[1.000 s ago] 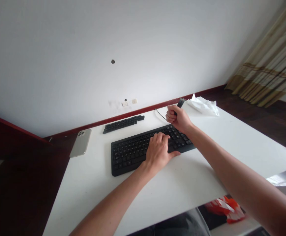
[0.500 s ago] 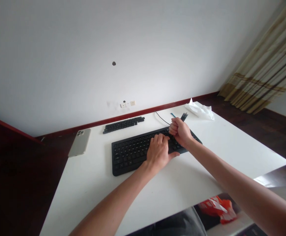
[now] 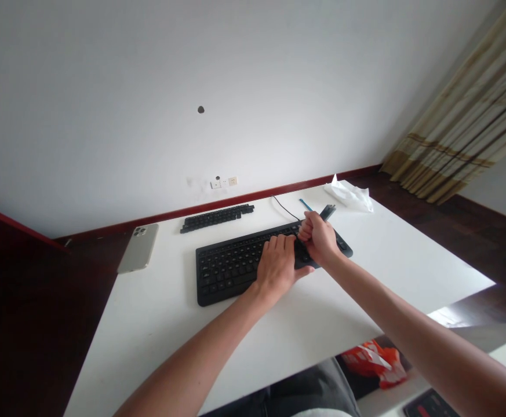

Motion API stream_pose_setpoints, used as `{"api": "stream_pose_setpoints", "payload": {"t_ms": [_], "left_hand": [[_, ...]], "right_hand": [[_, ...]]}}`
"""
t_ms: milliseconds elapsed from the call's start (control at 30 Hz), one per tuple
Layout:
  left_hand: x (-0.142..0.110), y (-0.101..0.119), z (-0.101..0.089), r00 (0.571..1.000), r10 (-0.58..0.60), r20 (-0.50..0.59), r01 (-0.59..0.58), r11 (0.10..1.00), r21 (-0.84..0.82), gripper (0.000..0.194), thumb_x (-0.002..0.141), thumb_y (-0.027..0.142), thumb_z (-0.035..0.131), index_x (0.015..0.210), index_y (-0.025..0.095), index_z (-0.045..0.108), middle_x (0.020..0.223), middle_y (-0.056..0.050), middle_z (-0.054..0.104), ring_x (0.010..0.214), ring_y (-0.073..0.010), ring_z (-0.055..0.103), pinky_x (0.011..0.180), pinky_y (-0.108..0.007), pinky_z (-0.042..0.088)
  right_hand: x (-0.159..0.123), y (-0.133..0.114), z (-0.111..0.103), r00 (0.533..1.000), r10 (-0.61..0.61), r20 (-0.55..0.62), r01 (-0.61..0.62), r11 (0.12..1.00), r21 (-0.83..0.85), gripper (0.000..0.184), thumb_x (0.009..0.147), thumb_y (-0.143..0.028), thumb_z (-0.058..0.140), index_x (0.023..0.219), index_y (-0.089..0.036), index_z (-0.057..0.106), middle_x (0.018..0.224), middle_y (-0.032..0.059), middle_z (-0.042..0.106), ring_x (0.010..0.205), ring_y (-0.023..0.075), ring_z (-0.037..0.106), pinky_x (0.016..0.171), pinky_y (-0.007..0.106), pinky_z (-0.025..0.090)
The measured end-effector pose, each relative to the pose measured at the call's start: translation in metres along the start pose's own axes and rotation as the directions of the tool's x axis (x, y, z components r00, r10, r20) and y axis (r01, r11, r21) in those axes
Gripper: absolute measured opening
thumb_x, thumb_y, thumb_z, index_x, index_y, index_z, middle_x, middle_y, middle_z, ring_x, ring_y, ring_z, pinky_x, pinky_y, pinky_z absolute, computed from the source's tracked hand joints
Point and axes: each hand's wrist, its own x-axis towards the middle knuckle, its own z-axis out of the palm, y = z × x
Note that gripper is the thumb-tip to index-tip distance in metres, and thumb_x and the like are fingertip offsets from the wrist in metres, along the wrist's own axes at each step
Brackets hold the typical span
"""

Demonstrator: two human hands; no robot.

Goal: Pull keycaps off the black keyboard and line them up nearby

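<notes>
A black keyboard [image 3: 230, 265] lies at a slant on the white table, with small pale spots across its left and middle parts. My left hand [image 3: 276, 260] rests flat on its middle, thumb stretched toward the near edge. Over the keyboard's right part, my right hand [image 3: 317, 236] is closed in a fist around a dark tool [image 3: 330, 212]. Only the tool's narrow upper end shows above the fist; its lower end is hidden. Behind the keyboard, black keycaps [image 3: 215, 218] sit together in rows. A thin blue stick [image 3: 305, 204] lies just beyond my right hand.
A phone [image 3: 138, 248] lies face down at the table's left edge. White crumpled plastic [image 3: 350, 195] sits at the far right corner. A black cable [image 3: 284, 207] runs behind the keyboard. Below the table's front edge is a red-orange bag [image 3: 377, 362].
The view has shifted slightly, so the table appears a little further left. My right hand stays closed on the tool, whose upper end now tilts more to the right. My left hand stays on the keyboard.
</notes>
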Motion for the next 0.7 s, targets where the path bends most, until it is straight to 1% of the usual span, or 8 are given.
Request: {"api": "stream_pose_setpoints", "payload": {"t_ms": [133, 267, 333, 400, 467, 567, 633, 700], "left_hand": [[-0.001, 0.001, 0.001, 1.0, -0.002, -0.024, 0.003, 0.999, 0.035, 0.067, 0.086, 0.066, 0.074, 0.127, 0.016, 0.055, 0.114, -0.011, 0.064, 0.104, -0.0299, 0.058, 0.089, -0.042, 0.048], [-0.001, 0.001, 0.002, 0.999, -0.011, -0.041, 0.013, 0.999, 0.044, 0.073, 0.086, 0.068, 0.072, 0.132, 0.013, 0.056, 0.115, -0.013, 0.064, 0.106, -0.0308, 0.057, 0.09, -0.044, 0.048], [-0.002, 0.002, 0.001, 0.999, -0.021, -0.046, 0.023, 0.999, 0.042, 0.074, 0.087, 0.069, 0.07, 0.133, 0.012, 0.056, 0.116, -0.014, 0.064, 0.107, -0.0314, 0.057, 0.091, -0.045, 0.048], [-0.003, 0.002, -0.001, 0.999, -0.029, -0.043, 0.031, 0.998, 0.046, 0.073, 0.088, 0.07, 0.068, 0.129, 0.011, 0.059, 0.115, -0.015, 0.064, 0.107, -0.0319, 0.057, 0.092, -0.045, 0.048], [-0.004, 0.003, -0.003, 0.999, -0.027, -0.032, 0.029, 0.998, 0.056, 0.071, 0.089, 0.071, 0.065, 0.125, 0.01, 0.061, 0.112, -0.015, 0.064, 0.105, -0.032, 0.057, 0.092, -0.046, 0.048], [-0.004, 0.001, -0.006, 1.0, -0.021, -0.006, 0.022, 0.997, 0.078, 0.072, 0.09, 0.072, 0.063, 0.124, 0.009, 0.063, 0.113, -0.017, 0.066, 0.105, -0.0327, 0.058, 0.093, -0.048, 0.049], [-0.003, -0.003, -0.006, 1.0, -0.007, -0.004, 0.007, 0.996, 0.092, 0.074, 0.089, 0.072, 0.064, 0.125, 0.008, 0.063, 0.12, -0.019, 0.066, 0.115, -0.0353, 0.058, 0.101, -0.051, 0.047], [-0.003, -0.008, -0.004, 1.0, 0.021, -0.009, -0.02, 0.995, 0.098, 0.077, 0.089, 0.071, 0.065, 0.131, 0.007, 0.062, 0.135, -0.022, 0.063, 0.132, -0.0381, 0.053, 0.113, -0.053, 0.04]], "right_hand": [[-0.008, 0.002, 0.007, 0.999, -0.014, -0.04, 0.011, 0.997, -0.08, 0.046, 0.081, -0.03, 0.072, 0.06, -0.025, 0.032, 0.052, -0.007, 0.03, 0.046, 0.0087, 0.032, 0.04, 0.027, 0.036], [-0.002, 0.003, 0.006, 1.0, 0.007, -0.023, -0.009, 0.996, -0.091, 0.038, 0.078, -0.029, 0.075, 0.065, -0.024, 0.04, 0.056, -0.006, 0.04, 0.048, 0.0091, 0.04, 0.044, 0.026, 0.043], [0.0, 0.002, 0.004, 0.999, 0.026, 0.027, -0.023, 0.993, -0.118, 0.035, 0.079, -0.031, 0.076, 0.067, -0.023, 0.044, 0.059, -0.0051, 0.044, 0.05, 0.0093, 0.043, 0.046, 0.025, 0.045], [0.001, -0.001, 0.002, 0.991, 0.029, 0.132, 0.0, 0.977, -0.213, 0.035, 0.082, -0.037, 0.076, 0.067, -0.022, 0.048, 0.061, -0.0032, 0.049, 0.052, 0.0104, 0.046, 0.05, 0.026, 0.047], [-0.001, -0.003, 0.0, 0.964, -0.008, 0.267, 0.107, 0.927, -0.358, 0.039, 0.087, -0.046, 0.075, 0.065, -0.021, 0.054, 0.061, -0.0007, 0.054, 0.055, 0.0118, 0.05, 0.055, 0.026, 0.049], [-0.002, -0.005, -0.003, 0.903, -0.11, 0.415, 0.33, 0.795, -0.508, 0.045, 0.093, -0.054, 0.069, 0.065, -0.019, 0.065, 0.062, 0.0034, 0.064, 0.061, 0.0142, 0.057, 0.063, 0.027, 0.051], [0.0, -0.004, -0.004, 0.872, -0.171, 0.458, 0.421, 0.74, -0.525, 0.046, 0.092, -0.054, 0.069, 0.065, -0.018, 0.069, 0.066, 0.0056, 0.069, 0.065, 0.0162, 0.062, 0.067, 0.028, 0.052], [0.005, 0.0, -0.003, 0.862, -0.196, 0.468, 0.436, 0.757, -0.486, 0.044, 0.089, -0.053, 0.073, 0.065, -0.017, 0.071, 0.068, 0.0064, 0.07, 0.068, 0.0173, 0.063, 0.069, 0.029, 0.052]]}}
